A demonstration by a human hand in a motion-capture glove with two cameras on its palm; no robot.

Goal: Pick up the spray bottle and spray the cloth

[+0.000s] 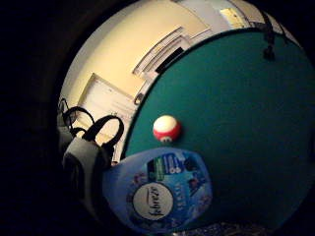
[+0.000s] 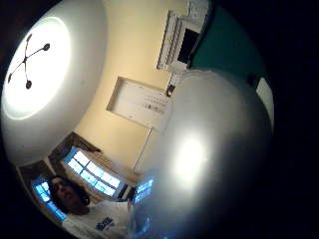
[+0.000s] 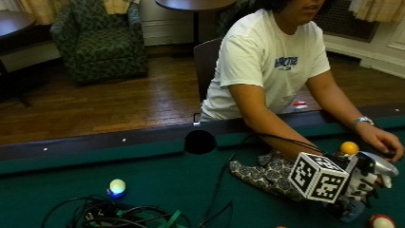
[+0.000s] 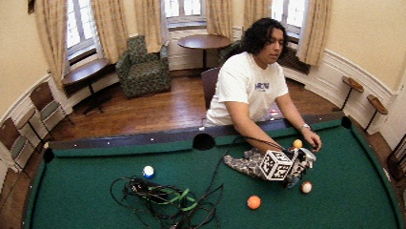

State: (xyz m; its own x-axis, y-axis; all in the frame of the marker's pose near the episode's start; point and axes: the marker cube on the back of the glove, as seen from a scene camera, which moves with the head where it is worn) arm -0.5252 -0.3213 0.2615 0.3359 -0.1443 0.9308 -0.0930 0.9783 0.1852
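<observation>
My gloved right hand (image 3: 359,184) grips the spray bottle (image 3: 381,165) just above the green felt, its fingers curled round the neck below the pale grey spray head. The bottle's blue base (image 3: 351,214) points toward the near rail. The patterned dark cloth (image 3: 265,172) lies crumpled on the felt, right beside the hand and under the forearm. In the little finger side palm view the blue labelled bottle body (image 1: 162,194) is close to the palm. The grey spray head (image 2: 209,159) fills much of the thumb side palm view. The wide outside view shows the hand (image 4: 296,167) beside the cloth (image 4: 244,164).
The bare left hand (image 3: 383,141) rests on the felt by a yellow ball (image 3: 349,147). A red-and-white ball (image 3: 381,222) lies near the bottle's base, an orange ball (image 4: 254,202) further left. A blue-and-white ball (image 3: 117,186) and tangled cables (image 3: 120,214) sit at left; a side pocket (image 3: 200,141) is in the rail.
</observation>
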